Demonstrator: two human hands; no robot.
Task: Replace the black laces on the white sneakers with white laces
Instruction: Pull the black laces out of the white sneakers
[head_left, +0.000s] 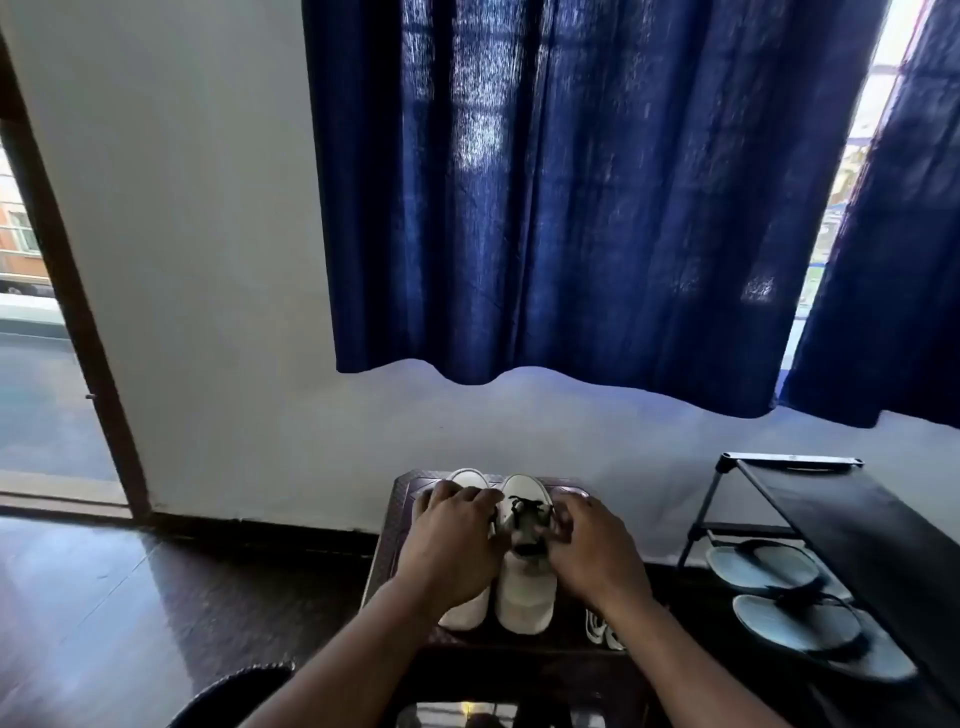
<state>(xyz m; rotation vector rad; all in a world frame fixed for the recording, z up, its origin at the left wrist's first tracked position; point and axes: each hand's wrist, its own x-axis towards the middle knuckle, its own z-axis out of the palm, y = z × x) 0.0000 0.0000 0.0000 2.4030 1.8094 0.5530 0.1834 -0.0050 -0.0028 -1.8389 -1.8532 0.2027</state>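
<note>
Two white sneakers stand side by side, toes pointing away, on a dark plastic stool (400, 499). The right sneaker (524, 587) carries a black lace (523, 506) across its eyelets. My left hand (457, 540) lies over the left sneaker (465, 616), hiding most of it, with its fingertips at the right sneaker's lacing. My right hand (592, 545) reaches in from the other side, its fingers curled at the black lace. A bundle of white laces (602, 631) lies on the stool under my right wrist.
A black shoe rack (831, 499) stands to the right with pale blue flip-flops (795, 618) on its lower level. Dark blue curtains (571, 208) hang on the wall behind. An open doorway (36, 364) is at the left, and the floor is dark and glossy.
</note>
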